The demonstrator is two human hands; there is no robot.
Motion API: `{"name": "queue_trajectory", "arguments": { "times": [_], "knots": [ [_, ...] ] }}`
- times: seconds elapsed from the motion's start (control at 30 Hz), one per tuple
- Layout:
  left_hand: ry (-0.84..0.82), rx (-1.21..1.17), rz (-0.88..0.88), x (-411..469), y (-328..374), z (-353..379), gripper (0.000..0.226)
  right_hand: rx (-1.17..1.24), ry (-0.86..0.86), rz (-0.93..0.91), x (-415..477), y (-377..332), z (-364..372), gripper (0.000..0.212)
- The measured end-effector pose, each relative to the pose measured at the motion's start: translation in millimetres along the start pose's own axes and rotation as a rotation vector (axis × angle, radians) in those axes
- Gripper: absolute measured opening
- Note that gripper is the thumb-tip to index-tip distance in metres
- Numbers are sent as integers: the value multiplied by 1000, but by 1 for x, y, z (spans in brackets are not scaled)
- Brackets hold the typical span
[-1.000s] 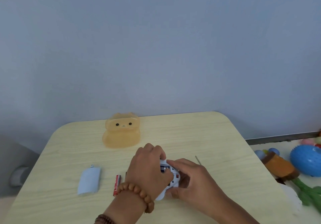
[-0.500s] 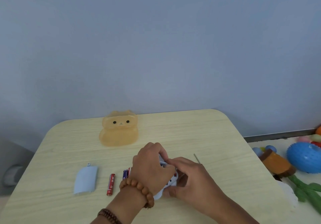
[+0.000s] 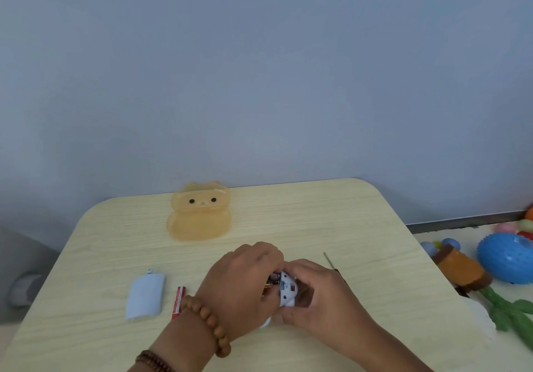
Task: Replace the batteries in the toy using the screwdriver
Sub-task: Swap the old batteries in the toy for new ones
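1. Toy (image 3: 287,289): small white body w/ a red spot. It is held just over the table (image 3: 288,213), nr the middle of the front edge, btwn both hands. The side facing the left hand shows dark and coppery parts. They are too small to tell if a battery sits inside.
2. Left hand (image 3: 242,282): back of hand up, fingers curled together over the toy's left and far side. The tips are hidden against the toy. A bead bracelet (image 3: 207,322) is on the wrist.
3. Right hand (image 3: 320,293): grips the toy from the right, fingers curled close together over its far side, thumb at its near side.
4. Screwdriver (image 3: 328,259): thin metal shaft lying on the table just beyond the right hand, tip toward the far edge. Its handle end is hidden behind that hand.
5. Battery (image 3: 179,301): red, flat on the table just left of the left wrist, lengthwise toward the far edge. Its near end is covered by the bracelet.
6. Cover (image 3: 145,296): pale blue curved piece, left of the battery and apart from it, toward the front-left corner.
7. Bear-shaped tub (image 3: 200,213): see-through orange, upright, nr the far edge, left of centre, well apart from the hands.
8. Past the table's right edge, lower down: blue spiky ball (image 3: 507,259), brown-orange toy (image 3: 461,267), green plant toy (image 3: 507,311).
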State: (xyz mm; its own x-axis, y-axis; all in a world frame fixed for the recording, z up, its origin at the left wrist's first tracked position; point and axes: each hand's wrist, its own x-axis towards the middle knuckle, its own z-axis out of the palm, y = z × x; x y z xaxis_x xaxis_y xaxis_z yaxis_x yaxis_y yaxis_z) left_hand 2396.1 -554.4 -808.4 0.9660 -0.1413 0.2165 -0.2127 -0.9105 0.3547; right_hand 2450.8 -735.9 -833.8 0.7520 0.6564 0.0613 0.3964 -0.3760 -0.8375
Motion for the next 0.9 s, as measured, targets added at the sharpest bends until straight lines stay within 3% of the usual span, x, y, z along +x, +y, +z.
{"name": "queue_trajectory", "arguments": {
  "times": [0.23, 0.33, 0.47, 0.57, 0.67, 0.8, 0.9],
  "knots": [
    [74, 11, 33, 6, -3, -6, 6, 27, 4, 25, 1, 0, -1, 55],
    [159, -236, -135, 10, -3, -19, 5, 25, 0, 25, 2, 0, 0, 58],
    [313, -783, -409, 17, -14, -39, 20, 45, 12, 31, 4, 2, 1, 65],
    [300, -962, -509, 15, -37, -47, 22, 50, 7, 51, 5, 4, 3, 69],
    [268, -836, -492, 9, -60, -53, 40, 53, 8, 71, 7, 8, 4, 73],
    [336, -453, -477, 5, -97, -61, 42, 74, -2, 80, 8, 11, 4, 73],
    [284, -245, -455, -1, -121, -62, 53, 67, -2, 80, 8, 13, 5, 74]
  ]
}}
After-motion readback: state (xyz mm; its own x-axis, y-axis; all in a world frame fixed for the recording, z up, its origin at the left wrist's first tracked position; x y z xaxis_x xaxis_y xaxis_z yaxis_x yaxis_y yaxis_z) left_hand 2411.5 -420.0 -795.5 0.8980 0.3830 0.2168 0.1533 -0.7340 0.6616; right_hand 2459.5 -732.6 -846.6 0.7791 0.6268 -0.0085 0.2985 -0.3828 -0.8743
